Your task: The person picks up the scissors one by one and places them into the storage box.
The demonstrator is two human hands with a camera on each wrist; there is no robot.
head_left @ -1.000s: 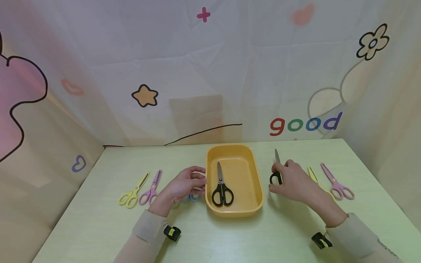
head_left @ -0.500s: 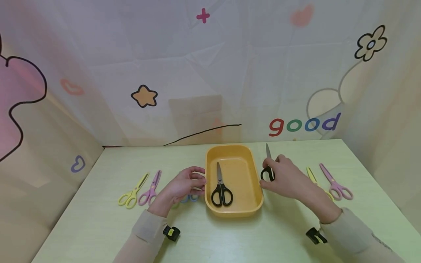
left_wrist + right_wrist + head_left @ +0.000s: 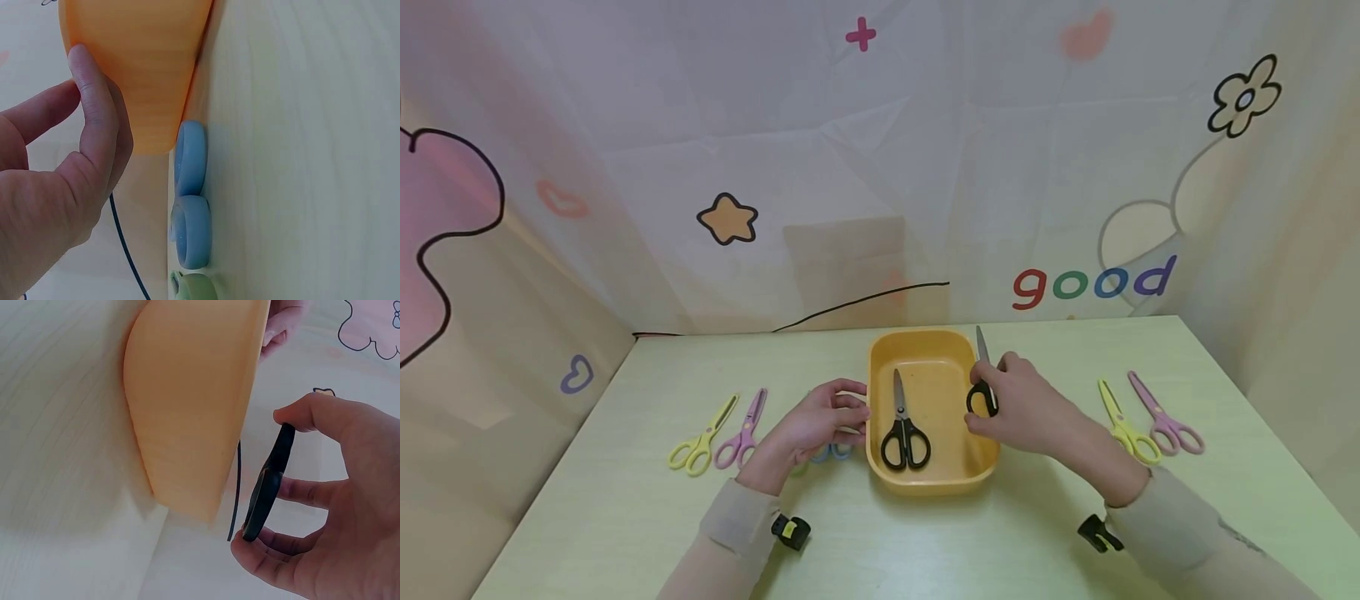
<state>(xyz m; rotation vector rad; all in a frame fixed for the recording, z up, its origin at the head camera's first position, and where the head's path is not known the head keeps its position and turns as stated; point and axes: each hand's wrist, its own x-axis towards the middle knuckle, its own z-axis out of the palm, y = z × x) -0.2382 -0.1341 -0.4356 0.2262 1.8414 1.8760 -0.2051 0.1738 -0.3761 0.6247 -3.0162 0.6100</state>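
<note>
My right hand [image 3: 1026,406] pinches a pair of black-handled scissors [image 3: 982,400] by the handle loops, blades pointing away. They overlap the right rim of a yellow plastic tray [image 3: 951,450]; in the right wrist view the black handle [image 3: 265,494] is held above rim height between thumb and fingers. A second pair of black-handled scissors [image 3: 900,425] lies inside the tray, on its left side. My left hand [image 3: 823,421] rests its fingertips against the tray's left wall, fingers slightly bent. Blue scissor handles [image 3: 192,159] sit on the table beside the tray, partly hidden behind the left hand.
To the left lie yellow scissors [image 3: 702,442] and purple scissors [image 3: 747,433], with green handles [image 3: 197,287] near the blue ones. At right are another yellow pair [image 3: 1123,425] and another purple pair [image 3: 1163,419]. A printed curtain [image 3: 820,167] hangs behind the table.
My right hand has moved left with the black-handled scissors, from beside the tray to over its right rim, uncovering the yellow scissors at right. My left hand has stayed at the tray.
</note>
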